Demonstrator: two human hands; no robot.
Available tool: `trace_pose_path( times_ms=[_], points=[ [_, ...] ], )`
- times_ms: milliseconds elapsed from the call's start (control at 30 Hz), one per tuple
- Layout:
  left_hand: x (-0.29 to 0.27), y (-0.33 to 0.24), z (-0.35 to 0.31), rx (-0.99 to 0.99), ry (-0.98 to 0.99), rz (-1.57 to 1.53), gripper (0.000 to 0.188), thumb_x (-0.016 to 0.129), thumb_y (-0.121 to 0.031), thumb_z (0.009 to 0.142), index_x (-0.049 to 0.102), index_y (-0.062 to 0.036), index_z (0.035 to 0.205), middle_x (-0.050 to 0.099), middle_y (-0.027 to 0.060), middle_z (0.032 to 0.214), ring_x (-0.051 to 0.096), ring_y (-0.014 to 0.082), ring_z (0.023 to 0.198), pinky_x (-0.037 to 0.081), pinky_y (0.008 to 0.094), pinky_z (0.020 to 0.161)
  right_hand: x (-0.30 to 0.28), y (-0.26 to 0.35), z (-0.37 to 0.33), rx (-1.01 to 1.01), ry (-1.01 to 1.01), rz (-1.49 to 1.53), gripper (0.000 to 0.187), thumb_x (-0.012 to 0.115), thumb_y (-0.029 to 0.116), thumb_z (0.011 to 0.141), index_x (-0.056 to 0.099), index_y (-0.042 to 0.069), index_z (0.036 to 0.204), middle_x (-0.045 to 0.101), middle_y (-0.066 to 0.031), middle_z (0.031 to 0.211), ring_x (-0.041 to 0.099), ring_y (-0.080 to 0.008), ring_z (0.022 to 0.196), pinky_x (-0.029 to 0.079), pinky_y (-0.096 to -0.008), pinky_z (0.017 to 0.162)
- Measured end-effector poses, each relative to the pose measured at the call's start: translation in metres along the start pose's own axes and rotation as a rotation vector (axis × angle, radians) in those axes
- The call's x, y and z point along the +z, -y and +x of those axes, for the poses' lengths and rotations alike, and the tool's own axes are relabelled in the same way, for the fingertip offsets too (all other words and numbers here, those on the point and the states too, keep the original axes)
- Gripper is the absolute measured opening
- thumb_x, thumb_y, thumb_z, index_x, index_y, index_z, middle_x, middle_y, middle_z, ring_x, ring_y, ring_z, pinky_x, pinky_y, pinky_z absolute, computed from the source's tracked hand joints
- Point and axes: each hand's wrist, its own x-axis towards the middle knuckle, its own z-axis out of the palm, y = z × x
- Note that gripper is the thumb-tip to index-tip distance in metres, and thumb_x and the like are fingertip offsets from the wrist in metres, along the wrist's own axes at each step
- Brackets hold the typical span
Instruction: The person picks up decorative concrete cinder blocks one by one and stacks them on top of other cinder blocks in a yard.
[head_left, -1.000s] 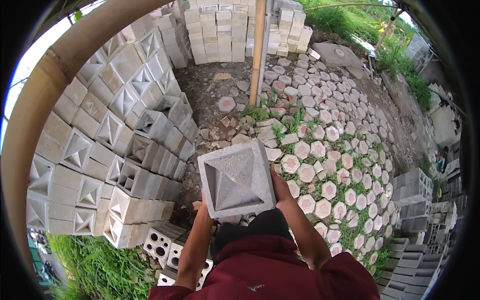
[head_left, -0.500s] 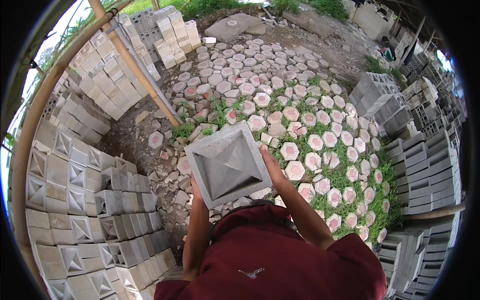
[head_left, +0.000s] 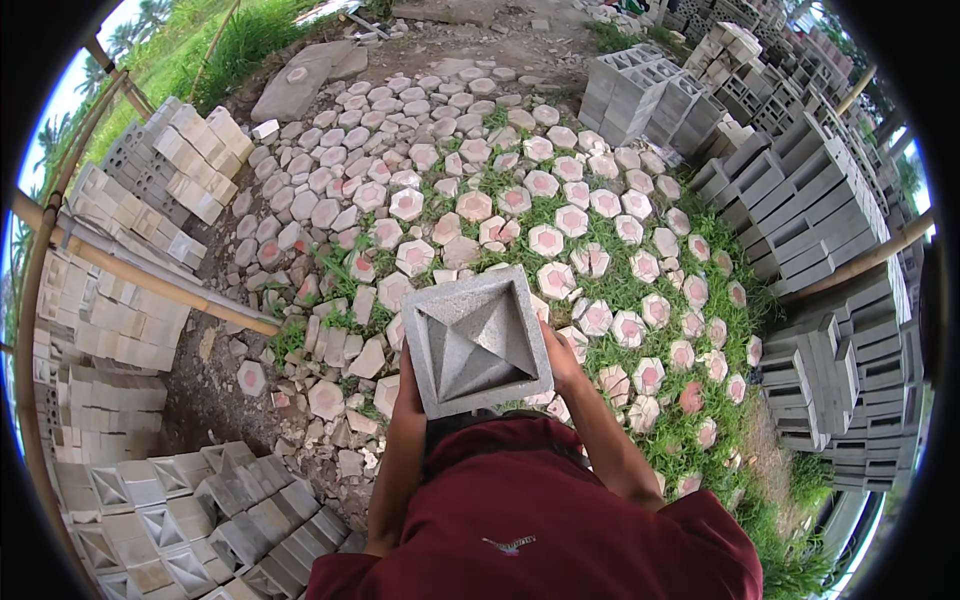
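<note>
Between my two hands is a square grey concrete block, held in front of my body. Its upper face has a raised rim and a sunken hollow with slanting triangular faces. My left hand grips the block's left side, with most of its fingers hidden by the block and the angle. On the opposite side my right hand presses against the edge, its fingertips partly out of sight.
Hexagonal pavers with reddish centres spread over grass and soil ahead. Similar patterned blocks are stacked at lower left. Grey blocks stand in rows at right. A bamboo pole slants across the left side; rubble lies nearby.
My view has turned to the right, so the bamboo pole and the left stacks have shifted left. The block stays between both hands, its tilt slightly changed.
</note>
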Motion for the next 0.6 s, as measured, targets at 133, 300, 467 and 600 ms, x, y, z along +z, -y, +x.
trace_pose_path(
  times_ms=[133, 300, 467, 600],
  points=[
    [0.057, -0.017, 0.039, -0.097, 0.018, 0.06, 0.065, 0.038, -0.06, 0.089, 0.047, -0.0122, 0.132, 0.056, 0.0126, 0.123, 0.057, 0.0324, 0.107, 0.047, 0.0462, 0.091, -0.022, 0.005, 0.026, 0.0, -0.126, 0.106, 0.06, 0.045, 0.047, 0.095, 0.052, -0.004, 0.124, 0.06, -0.0109, 0.114, 0.059, -0.0171, 0.099, 0.048, -0.0311, 0.084],
    [0.063, -0.046, 0.14, -0.188, 0.111, 0.166, 0.066, 0.039, -0.058, 0.09, 0.043, -0.0108, 0.135, 0.053, 0.0116, 0.126, 0.055, 0.0302, 0.109, 0.046, 0.0444, 0.092, -0.029, 0.018, 0.084, -0.092, -0.26, 0.203, 0.058, 0.046, 0.046, 0.095, 0.053, -0.005, 0.122, 0.061, -0.0111, 0.113, 0.06, -0.0175, 0.096, 0.05, -0.0302, 0.082],
    [0.103, -0.08, 0.258, -0.256, 0.238, 0.303, 0.065, 0.04, -0.056, 0.091, 0.041, -0.0094, 0.137, 0.052, 0.011, 0.128, 0.055, 0.0285, 0.11, 0.046, 0.0427, 0.093, -0.037, 0.044, 0.156, -0.199, -0.363, 0.326, 0.057, 0.046, 0.046, 0.095, 0.053, -0.003, 0.123, 0.06, -0.0106, 0.115, 0.058, -0.0176, 0.1, 0.048, -0.0312, 0.086],
    [0.162, -0.119, 0.305, -0.29, 0.384, 0.326, 0.062, 0.039, -0.054, 0.092, 0.044, -0.0088, 0.134, 0.055, 0.0118, 0.124, 0.057, 0.0287, 0.107, 0.047, 0.0418, 0.092, -0.015, 0.094, 0.194, -0.244, -0.463, 0.32, 0.054, 0.044, 0.043, 0.096, 0.052, -0.003, 0.125, 0.059, -0.0101, 0.117, 0.058, -0.0174, 0.102, 0.047, -0.0308, 0.087]
  ],
)
